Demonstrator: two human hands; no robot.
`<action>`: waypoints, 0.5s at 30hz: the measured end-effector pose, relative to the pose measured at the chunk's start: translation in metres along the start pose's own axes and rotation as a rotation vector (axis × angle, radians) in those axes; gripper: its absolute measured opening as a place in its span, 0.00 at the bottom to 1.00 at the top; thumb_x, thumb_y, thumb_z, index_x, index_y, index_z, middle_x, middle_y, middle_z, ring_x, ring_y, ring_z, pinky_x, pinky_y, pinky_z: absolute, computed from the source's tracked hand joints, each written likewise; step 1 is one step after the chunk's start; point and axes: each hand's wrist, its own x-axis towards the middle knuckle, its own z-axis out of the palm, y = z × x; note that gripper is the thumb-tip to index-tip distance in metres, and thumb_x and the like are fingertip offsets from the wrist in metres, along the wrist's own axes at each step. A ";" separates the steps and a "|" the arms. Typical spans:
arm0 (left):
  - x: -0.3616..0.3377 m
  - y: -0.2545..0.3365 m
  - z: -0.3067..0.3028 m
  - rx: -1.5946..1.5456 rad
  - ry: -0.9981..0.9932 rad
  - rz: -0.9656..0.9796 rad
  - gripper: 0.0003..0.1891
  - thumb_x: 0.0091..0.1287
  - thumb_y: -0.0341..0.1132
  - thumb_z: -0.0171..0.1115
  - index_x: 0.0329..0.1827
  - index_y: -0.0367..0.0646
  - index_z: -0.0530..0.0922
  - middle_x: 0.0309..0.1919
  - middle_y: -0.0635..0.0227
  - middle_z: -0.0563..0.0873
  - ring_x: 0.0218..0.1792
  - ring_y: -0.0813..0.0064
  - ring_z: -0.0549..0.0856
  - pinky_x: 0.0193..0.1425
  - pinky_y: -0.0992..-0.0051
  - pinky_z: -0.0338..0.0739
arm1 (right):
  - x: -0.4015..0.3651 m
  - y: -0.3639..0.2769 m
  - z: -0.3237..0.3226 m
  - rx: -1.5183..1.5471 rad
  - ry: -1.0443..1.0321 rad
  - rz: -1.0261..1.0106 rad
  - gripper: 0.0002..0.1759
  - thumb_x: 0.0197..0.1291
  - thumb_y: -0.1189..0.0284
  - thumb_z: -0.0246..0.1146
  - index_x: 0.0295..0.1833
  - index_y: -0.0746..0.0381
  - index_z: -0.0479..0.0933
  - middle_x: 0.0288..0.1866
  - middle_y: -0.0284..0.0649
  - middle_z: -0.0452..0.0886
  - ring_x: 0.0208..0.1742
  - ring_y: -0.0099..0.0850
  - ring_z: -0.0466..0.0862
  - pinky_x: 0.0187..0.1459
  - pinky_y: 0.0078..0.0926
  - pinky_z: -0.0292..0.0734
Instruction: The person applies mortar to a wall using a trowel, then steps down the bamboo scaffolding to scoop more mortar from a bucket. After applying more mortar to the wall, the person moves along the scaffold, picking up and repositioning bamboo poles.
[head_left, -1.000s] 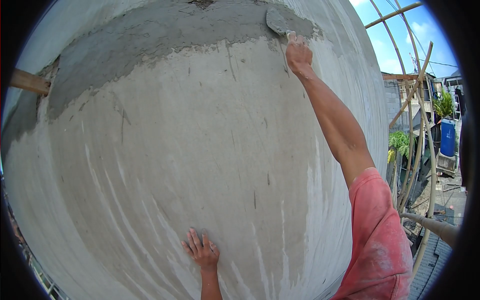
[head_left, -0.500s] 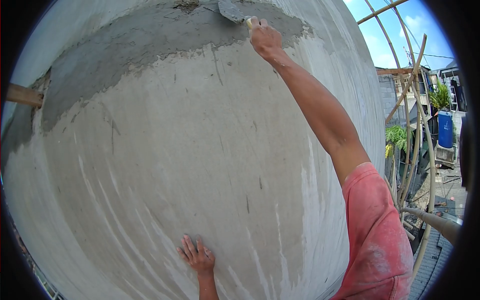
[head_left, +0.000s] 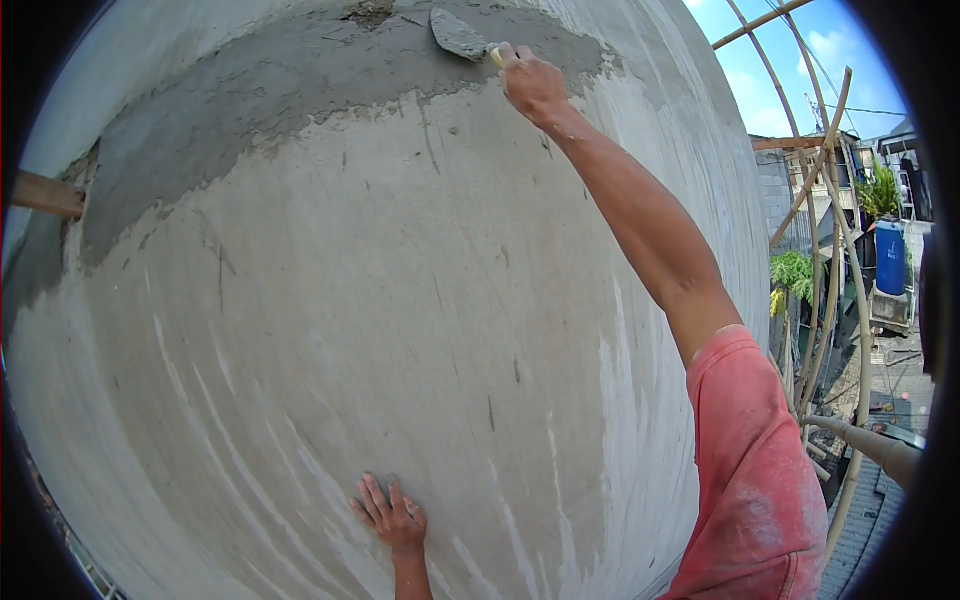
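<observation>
A grey, mortar-smeared pointed metal trowel (head_left: 457,35) lies against the wall, gripped by the right hand (head_left: 533,82).

The trowel's blade sits just left of the right hand's knuckles, and its pale handle end shows at the fist, which is closed tight round it on an arm stretched up and away. The blade rests on the band of dark wet grey plaster (head_left: 250,100), which runs leftward and downward from that hand to a brown wooden beam stub (head_left: 45,195) sticking out of the wall. Below the band is the pale, streaked, dry cement wall (head_left: 420,300). Far below the right hand, the left hand (head_left: 393,520) is spread open, fingers splayed, palm flat on that wall and holding nothing. To the right of the raised arm are a dusty red shirt sleeve (head_left: 755,470), tan bamboo scaffold poles (head_left: 820,190) and, beyond them, a blue plastic barrel (head_left: 890,258).
</observation>
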 end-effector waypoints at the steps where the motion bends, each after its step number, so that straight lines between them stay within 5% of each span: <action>1: 0.000 -0.001 -0.001 0.002 0.000 0.003 0.20 0.63 0.35 0.41 0.56 0.39 0.72 0.65 0.50 0.64 0.67 0.52 0.61 0.70 0.50 0.46 | 0.000 0.002 0.000 0.001 0.001 0.003 0.15 0.61 0.74 0.45 0.53 0.65 0.67 0.48 0.50 0.75 0.44 0.47 0.80 0.44 0.41 0.76; 3: -0.001 0.000 0.001 -0.005 -0.001 -0.023 0.19 0.62 0.35 0.43 0.53 0.42 0.75 0.63 0.50 0.67 0.66 0.52 0.63 0.69 0.48 0.48 | 0.006 0.003 0.002 -0.011 0.168 -0.018 0.16 0.61 0.73 0.45 0.54 0.65 0.66 0.47 0.49 0.76 0.43 0.47 0.80 0.43 0.41 0.76; 7: 0.002 0.000 0.002 0.000 0.006 -0.026 0.19 0.63 0.36 0.42 0.53 0.43 0.75 0.63 0.50 0.67 0.66 0.52 0.63 0.69 0.48 0.48 | 0.045 0.026 0.005 -0.188 0.142 -0.009 0.17 0.62 0.72 0.44 0.54 0.65 0.68 0.48 0.49 0.76 0.44 0.46 0.81 0.44 0.41 0.76; 12: 0.000 0.001 -0.001 -0.005 -0.005 -0.028 0.19 0.62 0.36 0.43 0.52 0.43 0.76 0.63 0.51 0.67 0.66 0.53 0.63 0.69 0.49 0.48 | 0.033 0.059 -0.017 -0.237 -0.156 0.236 0.17 0.62 0.72 0.42 0.51 0.66 0.71 0.51 0.51 0.75 0.50 0.47 0.79 0.47 0.40 0.76; 15: 0.001 0.001 0.000 -0.009 0.032 -0.026 0.19 0.61 0.35 0.43 0.51 0.43 0.77 0.63 0.52 0.68 0.66 0.54 0.63 0.69 0.49 0.49 | 0.025 0.065 -0.001 -0.159 0.033 0.319 0.16 0.62 0.72 0.42 0.51 0.64 0.70 0.49 0.50 0.75 0.49 0.48 0.79 0.46 0.42 0.75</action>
